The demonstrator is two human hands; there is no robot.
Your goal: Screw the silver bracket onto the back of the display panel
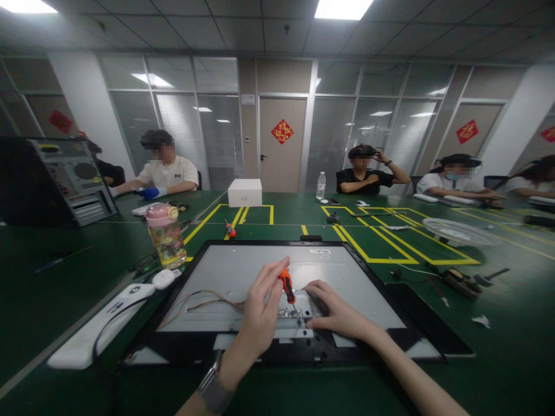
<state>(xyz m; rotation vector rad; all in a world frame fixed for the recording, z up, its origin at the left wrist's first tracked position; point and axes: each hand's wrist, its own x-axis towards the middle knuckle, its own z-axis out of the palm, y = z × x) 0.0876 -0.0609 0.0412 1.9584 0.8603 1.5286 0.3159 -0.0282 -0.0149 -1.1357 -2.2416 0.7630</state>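
A monitor (243, 271) lies face down in its black frame on the green table, grey metal back up. My left hand (260, 315) is closed round an orange-handled screwdriver (287, 286), its tip down on a small metal board cover (299, 309) near the panel's lower middle. My right hand (336, 312) rests on the right side of that cover, fingers pressed flat on it. A bundle of thin coloured wires (203, 300) runs from the left to the cover.
A pink-lidded bottle (165, 234), a white power strip (93, 332) with a black cable, a white box (245, 192), an open computer case (65, 179), a fan grille (457, 231) and loose parts (459, 280) share the table. Several people sit along the far side.
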